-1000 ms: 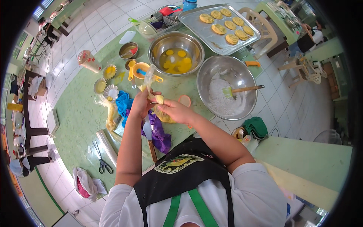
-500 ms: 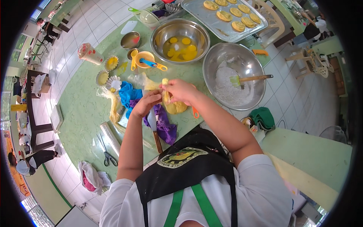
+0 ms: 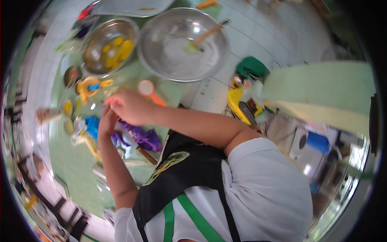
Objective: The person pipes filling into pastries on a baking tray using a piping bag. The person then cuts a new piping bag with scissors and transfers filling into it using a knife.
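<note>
My right hand (image 3: pixel 129 107) and my left hand (image 3: pixel 108 119) meet over the left part of the green table, fingers closed and blurred. Half a second ago they pinched a clear plastic bag of yellow dough-like filling; now my hands hide nearly all of it. Under my wrists lie a purple cloth (image 3: pixel 145 138) and a blue cloth (image 3: pixel 92 126), with a wooden-handled spatula (image 3: pixel 146 155) across the purple one. Beyond my right hand is an orange measuring cup (image 3: pixel 146 87) with a round, pale inside.
A steel bowl of egg yolks (image 3: pixel 89 50) and a larger bowl of white powder (image 3: pixel 173 66) stand at the back. Yellow measuring cups (image 3: pixel 85 89), fluted tart tins (image 3: pixel 68 108) and a patterned paper cup (image 3: pixel 47 116) are left. A tray (image 3: pixel 133 7) lies beyond.
My view has swung to the right, so the table shifts left. My hands stay together, and the orange measuring cup now shows beside them. The bag has gone out of sight behind my fingers.
</note>
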Available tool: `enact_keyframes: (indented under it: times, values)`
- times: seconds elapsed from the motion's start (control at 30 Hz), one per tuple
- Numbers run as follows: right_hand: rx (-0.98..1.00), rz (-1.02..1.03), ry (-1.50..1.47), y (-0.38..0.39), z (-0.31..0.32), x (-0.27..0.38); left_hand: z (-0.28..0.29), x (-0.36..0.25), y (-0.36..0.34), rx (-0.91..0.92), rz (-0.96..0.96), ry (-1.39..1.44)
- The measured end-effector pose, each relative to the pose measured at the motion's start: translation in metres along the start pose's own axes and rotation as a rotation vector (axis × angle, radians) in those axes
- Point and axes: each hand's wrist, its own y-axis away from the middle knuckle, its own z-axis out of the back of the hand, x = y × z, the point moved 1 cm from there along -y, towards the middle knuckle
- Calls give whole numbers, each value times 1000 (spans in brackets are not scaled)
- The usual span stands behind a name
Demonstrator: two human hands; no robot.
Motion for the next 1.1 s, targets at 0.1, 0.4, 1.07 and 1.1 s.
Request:
enact_keyframes:
  times: [0.1,0.4,1.07,1.1]
  values:
    - [-98,-75,-158,69,42,-4,-28,-25,4,113,15,-209]
    - [-321,-973,330,313,203,-205,-4,-27,4,-133,-36,-345]
    - [-829,-1408,380,499,404,-480,-574,280,-165,723,-727,-1267]
    - [-850,-1435,339,506,407,-495,-592,308,-191,831,-774,-1281]
